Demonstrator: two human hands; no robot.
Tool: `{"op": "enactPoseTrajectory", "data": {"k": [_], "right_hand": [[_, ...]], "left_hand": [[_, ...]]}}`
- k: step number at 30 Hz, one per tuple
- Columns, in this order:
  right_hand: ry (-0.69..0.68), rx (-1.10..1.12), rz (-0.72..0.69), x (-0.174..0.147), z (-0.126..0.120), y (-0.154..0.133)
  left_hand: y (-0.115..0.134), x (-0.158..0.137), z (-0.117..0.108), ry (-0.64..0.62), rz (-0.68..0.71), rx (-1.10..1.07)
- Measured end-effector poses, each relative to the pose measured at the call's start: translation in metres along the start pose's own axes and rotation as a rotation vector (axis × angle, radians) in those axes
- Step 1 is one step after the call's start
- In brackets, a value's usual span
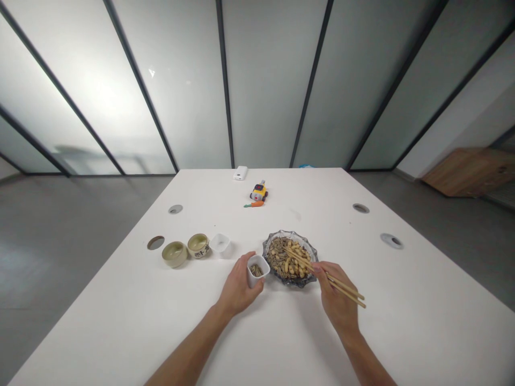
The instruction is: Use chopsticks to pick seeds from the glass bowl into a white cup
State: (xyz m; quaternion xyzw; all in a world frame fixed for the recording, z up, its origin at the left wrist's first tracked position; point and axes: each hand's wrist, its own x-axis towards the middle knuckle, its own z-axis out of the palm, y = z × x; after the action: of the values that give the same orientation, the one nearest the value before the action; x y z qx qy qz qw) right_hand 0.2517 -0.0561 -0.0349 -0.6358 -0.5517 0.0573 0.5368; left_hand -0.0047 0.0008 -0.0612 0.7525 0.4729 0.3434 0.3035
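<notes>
My left hand [239, 285] is wrapped around a small white cup [254, 280], which leans close to the left rim of a glass bowl. Some sunflower seeds [256, 270] lie in the bottom of this cup. In my right hand [337, 292] is a pair of chopsticks [346, 289], their tips down among the food in the bowl. The scalloped glass bowl [311, 280] holds sunflower seeds [277, 257] on its left side and peanuts [296, 265] on its right. Whether the chopstick tips pinch anything is too small to tell.
Left of my left hand stand a second white cup [220, 246] and two olive-green cups, one with lettering [198, 246] and one plain [174, 255]. Farther back on the white table [281, 332] are a toy car [259, 192], a toy screwdriver [254, 204] and a white device [240, 172].
</notes>
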Motion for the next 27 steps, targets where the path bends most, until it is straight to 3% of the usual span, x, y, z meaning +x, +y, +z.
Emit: {"op": "enactPoseTrajectory", "data": {"k": [15, 21, 27], "right_hand": [[0.008, -0.026, -0.083, 0.002, -0.004, 0.0], [0.021, -0.047, -0.053, 0.0, -0.006, 0.0], [-0.04, 0.016, -0.066, -0.003, 0.001, -0.004]], "left_hand": [[-0.003, 0.001, 0.002, -0.006, 0.003, -0.011], [-0.004, 0.0, 0.002, -0.002, 0.01, -0.007], [-0.003, 0.0, 0.002, -0.008, 0.007, 0.001]]}}
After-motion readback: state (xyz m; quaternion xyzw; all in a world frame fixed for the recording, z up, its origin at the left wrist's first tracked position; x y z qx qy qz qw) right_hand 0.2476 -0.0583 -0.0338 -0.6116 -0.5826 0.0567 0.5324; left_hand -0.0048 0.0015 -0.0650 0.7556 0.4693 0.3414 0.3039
